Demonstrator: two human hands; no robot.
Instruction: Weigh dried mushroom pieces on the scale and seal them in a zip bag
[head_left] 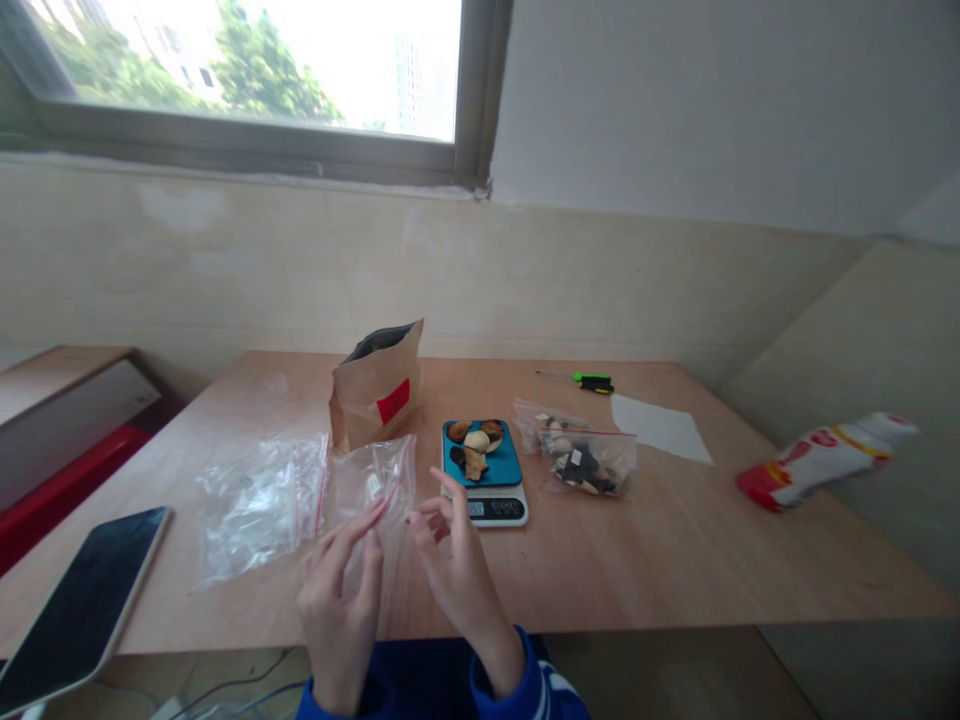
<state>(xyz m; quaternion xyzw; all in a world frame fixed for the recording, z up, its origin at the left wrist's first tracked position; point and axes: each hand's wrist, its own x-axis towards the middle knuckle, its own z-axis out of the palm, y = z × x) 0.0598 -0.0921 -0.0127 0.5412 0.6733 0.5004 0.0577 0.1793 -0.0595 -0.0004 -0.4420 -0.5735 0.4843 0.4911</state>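
My left hand [339,597] and my right hand [451,562] are raised over the near edge of the wooden table [675,545]. Both pinch the top of an empty clear zip bag [375,490] with a red seal strip, held upright between them. Just behind the right hand stands a small kitchen scale [489,482] with a blue top, carrying several dried snack pieces [474,445]. An open brown paper pouch [377,385] with a red label stands behind the bag.
A pile of empty zip bags [259,500] lies at left. Two filled zip bags [581,455] lie right of the scale. A green screwdriver [589,381], white paper [660,427], a phone [79,605] and a red-white packet [821,458] are also around.
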